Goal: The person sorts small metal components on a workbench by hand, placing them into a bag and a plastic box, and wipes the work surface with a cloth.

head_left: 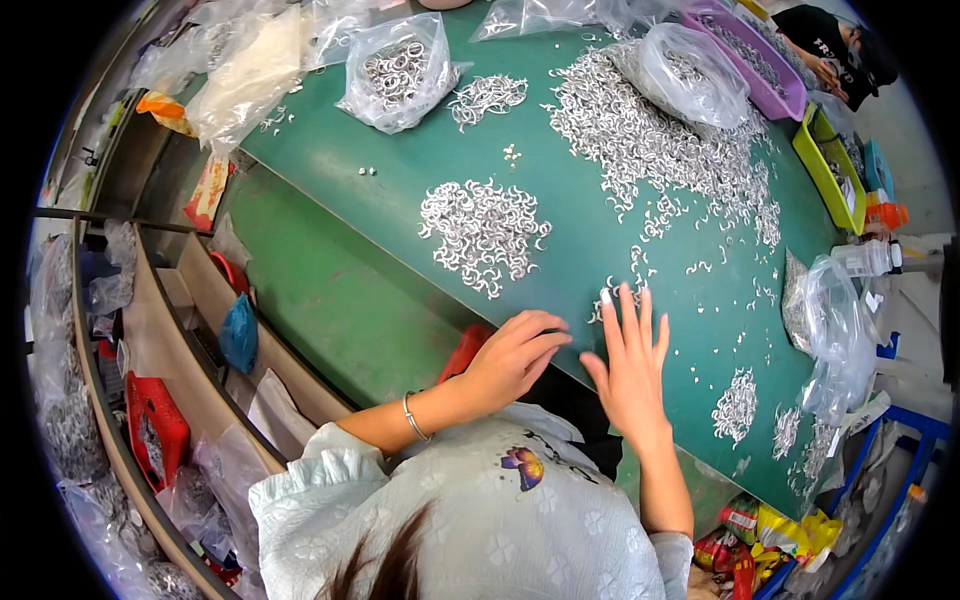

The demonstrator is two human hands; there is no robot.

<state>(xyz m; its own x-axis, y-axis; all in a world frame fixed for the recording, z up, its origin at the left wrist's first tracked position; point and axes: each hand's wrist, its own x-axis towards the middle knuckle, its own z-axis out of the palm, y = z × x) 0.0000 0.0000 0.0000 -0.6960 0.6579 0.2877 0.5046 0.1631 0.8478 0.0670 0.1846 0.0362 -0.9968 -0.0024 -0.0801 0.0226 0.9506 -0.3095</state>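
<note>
My right hand lies palm down with its fingers spread at the table edge, fingertips over a few small silver crescent-shaped metal pieces. My left hand hovers beside it at the edge, fingers loosely bent and slightly blurred, with nothing visible in them. Ahead of the left hand sits a loose heap of crescent pieces. A much larger pile of them spreads across the far right, scattering toward my right hand. Smaller piles, one a tight oval heap, lie right of that hand.
The green table carries a clear bag of metal rings at the back. A purple basket, a lime-green basket and clear plastic bags line the right side. Wooden shelving with a red tray stands left. Another person is at far right.
</note>
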